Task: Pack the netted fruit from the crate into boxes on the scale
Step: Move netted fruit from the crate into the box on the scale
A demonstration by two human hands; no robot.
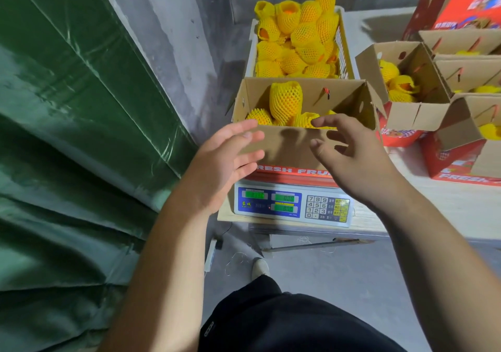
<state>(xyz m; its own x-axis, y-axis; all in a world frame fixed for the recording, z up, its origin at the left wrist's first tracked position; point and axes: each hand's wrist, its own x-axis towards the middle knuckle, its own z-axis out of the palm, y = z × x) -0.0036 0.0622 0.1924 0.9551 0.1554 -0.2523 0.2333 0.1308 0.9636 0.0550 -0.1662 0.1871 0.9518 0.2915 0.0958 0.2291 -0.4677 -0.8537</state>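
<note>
A white crate (345, 53) heaped with fruit in yellow foam netting (303, 37) stands behind an open cardboard box (287, 145) that sits on the digital scale (292, 202). Inside the box lie several netted fruits (286, 102), one standing tall at the back. My left hand (225, 159) hovers at the box's near left corner, fingers straight, holding nothing. My right hand (349, 151) is spread over the near flap, fingers relaxed and empty.
To the right, a table (461, 202) carries several open cardboard boxes (412, 110) with netted fruit and red printed sides. A green tarpaulin (67, 135) fills the left. Grey concrete floor lies below, with my shoe (260, 269) and a cable.
</note>
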